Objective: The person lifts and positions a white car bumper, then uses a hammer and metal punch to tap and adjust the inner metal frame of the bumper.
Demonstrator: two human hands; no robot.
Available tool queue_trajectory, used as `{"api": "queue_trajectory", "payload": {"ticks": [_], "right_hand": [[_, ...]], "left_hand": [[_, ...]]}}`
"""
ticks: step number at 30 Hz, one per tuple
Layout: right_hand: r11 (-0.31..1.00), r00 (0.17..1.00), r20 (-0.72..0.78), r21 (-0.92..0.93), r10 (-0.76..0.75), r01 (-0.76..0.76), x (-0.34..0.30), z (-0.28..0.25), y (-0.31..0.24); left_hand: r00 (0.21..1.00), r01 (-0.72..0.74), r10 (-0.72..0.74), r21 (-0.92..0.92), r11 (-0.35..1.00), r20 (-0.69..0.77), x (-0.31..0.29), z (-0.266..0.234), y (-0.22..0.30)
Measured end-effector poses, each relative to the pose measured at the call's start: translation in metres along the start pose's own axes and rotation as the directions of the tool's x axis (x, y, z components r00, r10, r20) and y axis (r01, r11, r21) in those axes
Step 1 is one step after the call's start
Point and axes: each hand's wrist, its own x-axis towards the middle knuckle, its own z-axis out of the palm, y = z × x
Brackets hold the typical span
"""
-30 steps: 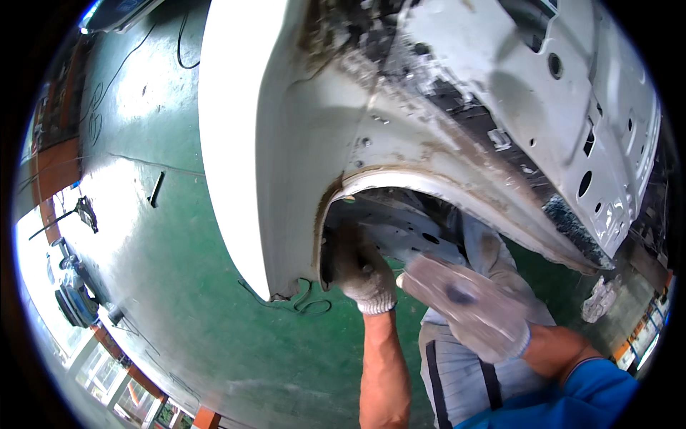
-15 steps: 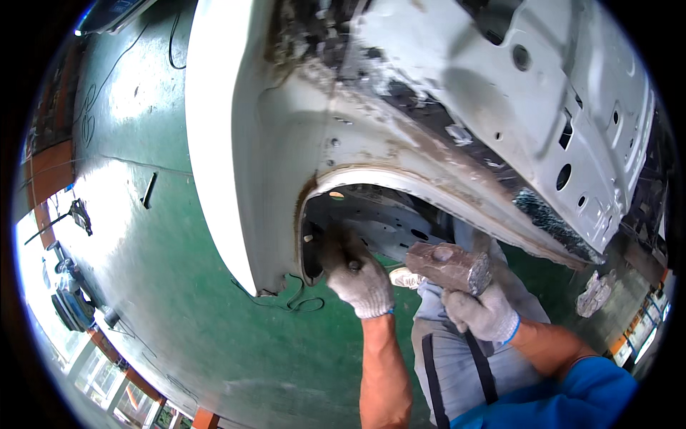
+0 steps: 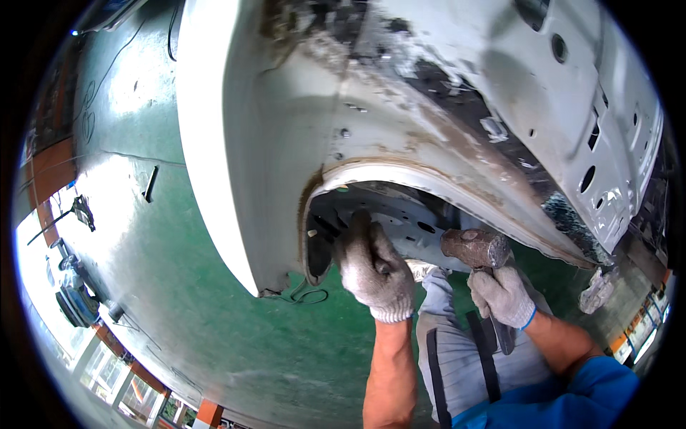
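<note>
My right hand (image 3: 504,294), in a pale knit glove, is closed round the handle of a heavy hammer (image 3: 471,247). Its blocky, worn brown head points up and to the left, just off the wheel arch. The gloved left hand (image 3: 375,275) is closed on a dark metal rod (image 3: 327,227) inside the mouth of the arch. One end of this rod reaches toward the arch's left inner wall, and the other shows between the fingers. Around the opening curves the rusty-edged rim of a white car body panel (image 3: 400,169).
A bare white door-like panel (image 3: 511,86) with several holes rises at the upper right, with shattered glass (image 3: 572,218) along its edge. On the green floor (image 3: 243,350) lie a black cable (image 3: 307,299) and a dark bar (image 3: 150,184). Equipment (image 3: 75,289) stands at the far left.
Both hands have shifted right in the picture, the hammer with the right one. The left hand's rod now shows more plainly. The view has shifted slightly too.
</note>
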Motion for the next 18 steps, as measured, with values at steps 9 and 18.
{"api": "queue_trajectory", "payload": {"ticks": [9,18], "right_hand": [[0.999,0.998,0.06,0.032,-0.002,0.0,0.004,0.011,0.005],[0.922,0.917,0.279,-0.181,-0.286,0.343,-0.002,0.063,-0.071]], "left_hand": [[0.98,0.198,-0.199,-0.14,0.97,0.013,-0.001,-0.001,-0.044],[0.981,0.112,-0.139,-0.193,0.975,-0.134,-0.01,0.017,-0.069]]}}
